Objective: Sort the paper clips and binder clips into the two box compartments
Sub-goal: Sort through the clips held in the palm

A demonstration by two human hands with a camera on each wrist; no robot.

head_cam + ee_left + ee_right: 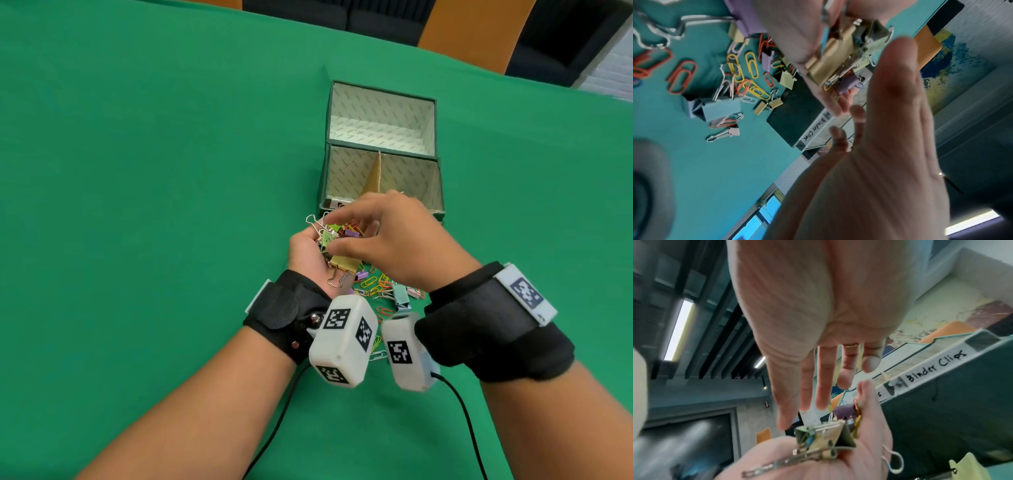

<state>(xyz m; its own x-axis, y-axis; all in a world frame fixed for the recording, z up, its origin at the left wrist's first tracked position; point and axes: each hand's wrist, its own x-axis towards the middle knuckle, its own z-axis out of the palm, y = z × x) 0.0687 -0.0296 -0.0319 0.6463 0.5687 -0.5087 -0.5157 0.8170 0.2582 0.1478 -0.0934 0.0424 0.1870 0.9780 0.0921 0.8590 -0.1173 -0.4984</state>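
My left hand (308,253) lies palm up and cups a heap of mixed clips (337,236), with a large yellow binder clip (344,262) (830,61) (824,439) on top. My right hand (342,234) (818,386) hovers just over the heap with its fingers stretched out and nothing pinched. More paper clips (376,286) (750,76) and a pale blue binder clip (400,296) (715,107) lie on the cloth under my wrists. Just beyond stands the green box (440,192), split by a cardboard divider (375,174). One front label (937,366) reads "Binder Clips".
The box's open lid (435,120) lies flat behind the compartments. The green tablecloth (154,171) stretches wide to the left and right. Black cables (459,407) trail from the wrist cameras toward me. Orange and dark chairs (472,31) stand past the far edge.
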